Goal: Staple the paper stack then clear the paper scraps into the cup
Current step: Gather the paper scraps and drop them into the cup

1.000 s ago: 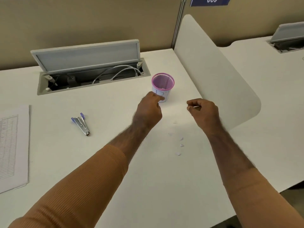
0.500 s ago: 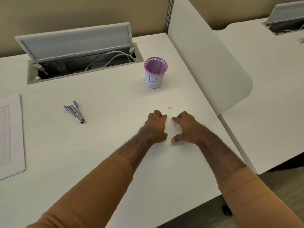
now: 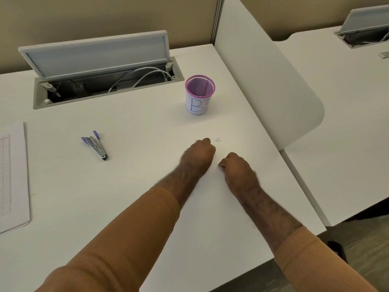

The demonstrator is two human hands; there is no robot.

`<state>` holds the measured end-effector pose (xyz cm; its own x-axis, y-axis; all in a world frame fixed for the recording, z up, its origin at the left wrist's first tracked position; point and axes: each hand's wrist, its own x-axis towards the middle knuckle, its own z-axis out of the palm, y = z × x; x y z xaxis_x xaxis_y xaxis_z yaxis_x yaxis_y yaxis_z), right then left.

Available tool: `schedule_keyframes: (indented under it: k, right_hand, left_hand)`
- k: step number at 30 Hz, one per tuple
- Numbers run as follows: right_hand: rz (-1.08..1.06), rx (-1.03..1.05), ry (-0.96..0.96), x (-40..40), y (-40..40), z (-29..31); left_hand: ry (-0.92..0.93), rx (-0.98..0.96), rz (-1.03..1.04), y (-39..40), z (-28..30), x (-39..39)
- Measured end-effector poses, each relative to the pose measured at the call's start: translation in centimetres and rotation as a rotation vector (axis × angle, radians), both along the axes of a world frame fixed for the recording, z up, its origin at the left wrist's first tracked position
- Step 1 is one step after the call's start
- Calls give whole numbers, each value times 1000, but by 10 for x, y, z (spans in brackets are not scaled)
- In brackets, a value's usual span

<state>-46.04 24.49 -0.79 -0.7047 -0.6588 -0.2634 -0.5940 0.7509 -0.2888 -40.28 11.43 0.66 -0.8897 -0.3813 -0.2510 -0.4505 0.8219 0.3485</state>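
Note:
My left hand [image 3: 199, 153] rests on the white desk with its fingers curled shut; whether anything is inside is hidden. Just to its right, my right hand [image 3: 237, 168] is also curled, with a pale paper scrap [image 3: 220, 169] pinched at the thumb tip. One more small scrap [image 3: 218, 139] lies loose on the desk just beyond my left knuckles. The purple mesh cup [image 3: 200, 94], wrapped in a white label with blue letters, stands upright farther back. The paper stack [image 3: 12, 175] lies at the left edge, and the blue and silver stapler [image 3: 95, 145] lies between the stack and my hands.
An open cable hatch [image 3: 105, 81] with white cables sits at the back of the desk. A white rounded divider panel [image 3: 273, 85] rises along the right side. The desk's front right corner [image 3: 322, 229] drops off near my right forearm.
The scraps that lay between my hands are gone from the desk. My right hand has closed and pulled back a little; my left hand has curled tighter. The camera has moved slightly closer.

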Motion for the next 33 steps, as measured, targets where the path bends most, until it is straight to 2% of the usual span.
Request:
schedule_keyframes:
  k: [5,10,13,19,27,30,33]
  right_hand:
    - [43,-19,78,5,-2,-5]
    - [-56,-79,20,2,0,-10]
    - [-24,-102,44,1,5,-11]
    - [-56,-66,-25,0,4,-12]
    - [-40,-142,-20,0,6,-8]
    - [-207,-275,-103,-8,7,7]
    - [-447,-455,-255,-23,15,14]
  left_hand:
    - [75,-16,-44,-4,2,-8]
    - [161,-38,-60,-16,-4,-30]
    - [217,-7,-51,-17,-6,-43]
    - [140,-58,-89,-13,-12,-52]
    - [132,-151,-152,-9,-9,-44]
    - [135,-82,-83,-18,-11,-34]
    - [189,48,114,-41,-16,-16]
